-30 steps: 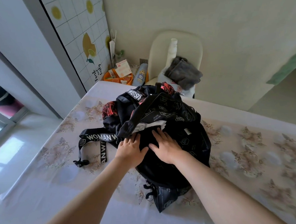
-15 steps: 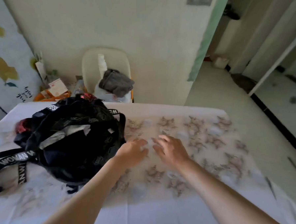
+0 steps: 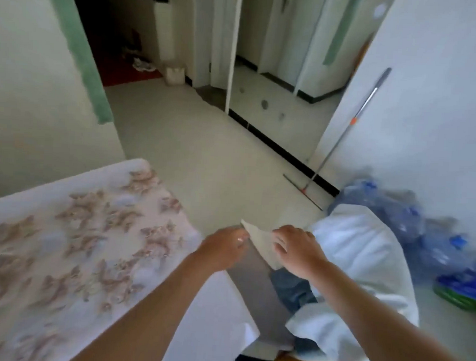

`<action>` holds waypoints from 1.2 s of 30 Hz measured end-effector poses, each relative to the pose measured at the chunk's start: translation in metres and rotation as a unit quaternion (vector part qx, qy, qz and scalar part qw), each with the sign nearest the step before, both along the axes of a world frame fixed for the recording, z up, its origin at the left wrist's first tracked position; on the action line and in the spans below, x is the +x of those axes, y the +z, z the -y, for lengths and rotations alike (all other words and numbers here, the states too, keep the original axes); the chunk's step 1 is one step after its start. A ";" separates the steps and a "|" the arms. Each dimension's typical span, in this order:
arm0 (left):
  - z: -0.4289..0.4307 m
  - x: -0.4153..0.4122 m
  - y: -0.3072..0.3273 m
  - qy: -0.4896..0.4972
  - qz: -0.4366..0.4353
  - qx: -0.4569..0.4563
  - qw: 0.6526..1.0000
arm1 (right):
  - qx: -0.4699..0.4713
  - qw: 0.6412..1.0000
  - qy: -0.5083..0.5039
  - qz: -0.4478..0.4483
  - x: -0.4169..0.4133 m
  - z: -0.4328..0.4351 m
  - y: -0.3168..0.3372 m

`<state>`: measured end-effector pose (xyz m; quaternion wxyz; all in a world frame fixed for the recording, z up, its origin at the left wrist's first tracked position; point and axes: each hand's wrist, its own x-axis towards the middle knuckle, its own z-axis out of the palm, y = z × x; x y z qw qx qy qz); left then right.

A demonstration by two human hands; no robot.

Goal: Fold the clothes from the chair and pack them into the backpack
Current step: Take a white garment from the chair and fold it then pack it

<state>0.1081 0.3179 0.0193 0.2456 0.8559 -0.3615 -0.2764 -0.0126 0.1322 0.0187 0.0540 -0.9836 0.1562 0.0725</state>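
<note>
Our view has swung right since a second ago: the backpack we were pressing on is now out of view, somewhere to our left, and both hands have left it. Nearest us, the left hand (image 3: 222, 248) and right hand (image 3: 296, 249) reach forward past the right edge of the tabletop (image 3: 91, 228), fingers loosely spread and gripping nothing. A pale pointed corner (image 3: 258, 236) lies between them; with the blur, we cannot tell whether either hand touches it. Just beyond and right lie a white garment (image 3: 365, 258) and blue jeans (image 3: 294, 291), heaped unfolded on what we take to be the chair. So one garment seems packed and we are fetching the next. Farther right sit bagged water bottles (image 3: 395, 210); a squeegee (image 3: 352, 125) leans on the far wall.
</note>
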 end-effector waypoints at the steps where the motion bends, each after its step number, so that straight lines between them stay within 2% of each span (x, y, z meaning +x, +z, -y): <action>1: 0.031 -0.011 -0.001 -0.031 -0.001 0.005 1.000 | -0.008 0.999 -0.030 0.009 -0.021 0.026 -0.002; 5: 0.132 -0.062 -0.007 -0.147 -0.021 0.017 0.989 | -0.041 0.987 -0.150 -0.027 -0.103 0.104 -0.013; 10: 0.214 -0.123 -0.028 -0.239 -0.046 0.034 0.969 | -0.030 0.968 -0.233 -0.086 -0.178 0.148 -0.032; 16: 0.256 -0.185 -0.066 -0.320 -0.069 0.038 0.944 | -0.020 0.967 -0.250 0.041 -0.226 0.163 -0.073; 18: 0.262 -0.201 -0.083 -0.307 -0.067 0.027 0.949 | -0.032 0.966 -0.246 0.073 -0.227 0.164 -0.074; 23: 0.266 -0.204 -0.095 -0.188 -0.003 -0.084 0.979 | -0.025 0.958 -0.243 0.151 -0.227 0.163 -0.064; 31: 0.268 -0.182 -0.060 -0.179 0.034 -0.202 0.962 | 0.019 0.930 -0.250 0.267 -0.219 0.170 -0.053; 36: 0.282 -0.174 -0.018 -0.098 -0.035 -0.234 0.967 | 0.074 0.897 -0.261 0.348 -0.196 0.175 -0.015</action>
